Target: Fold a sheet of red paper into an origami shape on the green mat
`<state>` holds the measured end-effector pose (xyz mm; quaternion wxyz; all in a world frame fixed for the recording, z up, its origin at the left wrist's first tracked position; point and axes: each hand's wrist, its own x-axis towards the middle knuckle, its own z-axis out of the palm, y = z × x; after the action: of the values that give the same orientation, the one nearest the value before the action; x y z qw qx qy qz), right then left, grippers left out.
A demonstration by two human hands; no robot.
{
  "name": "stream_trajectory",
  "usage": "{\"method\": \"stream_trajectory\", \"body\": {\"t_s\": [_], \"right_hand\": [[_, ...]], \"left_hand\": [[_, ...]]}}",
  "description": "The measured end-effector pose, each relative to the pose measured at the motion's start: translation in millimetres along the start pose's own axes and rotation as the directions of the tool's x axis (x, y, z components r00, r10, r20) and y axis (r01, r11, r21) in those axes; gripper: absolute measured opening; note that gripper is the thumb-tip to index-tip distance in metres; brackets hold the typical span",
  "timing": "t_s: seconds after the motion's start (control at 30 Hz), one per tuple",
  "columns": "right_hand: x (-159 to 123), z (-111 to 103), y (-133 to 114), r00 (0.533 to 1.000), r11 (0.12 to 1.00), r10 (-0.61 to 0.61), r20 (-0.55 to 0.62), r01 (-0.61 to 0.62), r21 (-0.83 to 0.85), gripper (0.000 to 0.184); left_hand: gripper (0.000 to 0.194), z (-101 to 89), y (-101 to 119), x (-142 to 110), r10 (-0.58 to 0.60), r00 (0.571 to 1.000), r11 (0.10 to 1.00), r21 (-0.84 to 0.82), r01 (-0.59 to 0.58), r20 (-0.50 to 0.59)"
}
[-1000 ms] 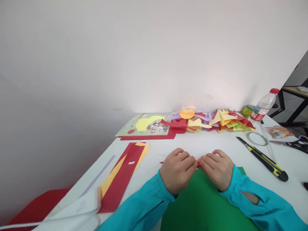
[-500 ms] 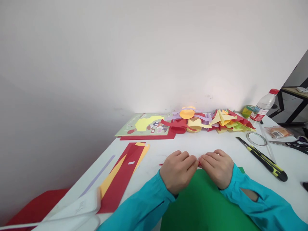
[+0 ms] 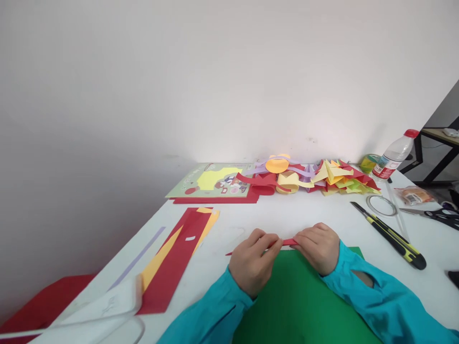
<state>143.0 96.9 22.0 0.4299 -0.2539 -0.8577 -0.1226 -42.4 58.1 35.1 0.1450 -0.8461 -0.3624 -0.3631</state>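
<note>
Both of my hands pinch a narrow red paper strip (image 3: 283, 243) just above the far edge of a green paper sheet (image 3: 301, 296). My left hand (image 3: 253, 260) grips the strip's left part, fingers curled, and the strip's tip pokes out to the left of it. My right hand (image 3: 317, 246) holds the right part between closed fingers. A short stretch of strip shows between the hands. Both arms wear turquoise sleeves.
On the white table (image 3: 304, 217) lie red and yellow paper strips (image 3: 179, 253) at left, a picture book (image 3: 211, 181), a heap of folded coloured paper (image 3: 308, 177), a utility knife (image 3: 389, 234), a tape ring (image 3: 382, 205), scissors (image 3: 437, 215) and a water bottle (image 3: 394, 155).
My hands have drawn apart along the red strip, the left one sliding left and nearer to me, so more of the strip shows between them. The view shifted slightly.
</note>
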Motion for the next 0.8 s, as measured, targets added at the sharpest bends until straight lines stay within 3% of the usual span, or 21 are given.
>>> {"method": "stream_trajectory", "body": {"t_s": [0.27,0.43,0.63,0.8], "right_hand": [[7.7,-5.3,-16.8,0.995,0.998,-0.058,0.077,0.059,-0.012,0.015],[8.8,-8.5,-17.8,0.994,0.994,-0.080,0.070,0.075,0.079,0.009],[-0.1,-7.9,5.4,0.993,0.958,0.068,0.094,-0.092,0.272,0.008],[-5.2,-1.3,12.9,0.958,0.851,0.267,0.106,-0.286,0.441,0.006]], "left_hand": [[0.015,-3.9,2.1,-3.4,0.057,0.998,0.998,-0.017,-0.058,-0.035],[0.014,-6.1,2.6,-8.5,0.110,0.993,0.994,0.026,-0.109,-0.032],[0.016,-9.8,-11.0,-7.4,0.092,0.993,0.996,0.014,-0.091,-0.076],[0.020,-7.7,-22.1,-8.9,0.078,0.995,0.996,-0.041,-0.081,-0.065]]}}
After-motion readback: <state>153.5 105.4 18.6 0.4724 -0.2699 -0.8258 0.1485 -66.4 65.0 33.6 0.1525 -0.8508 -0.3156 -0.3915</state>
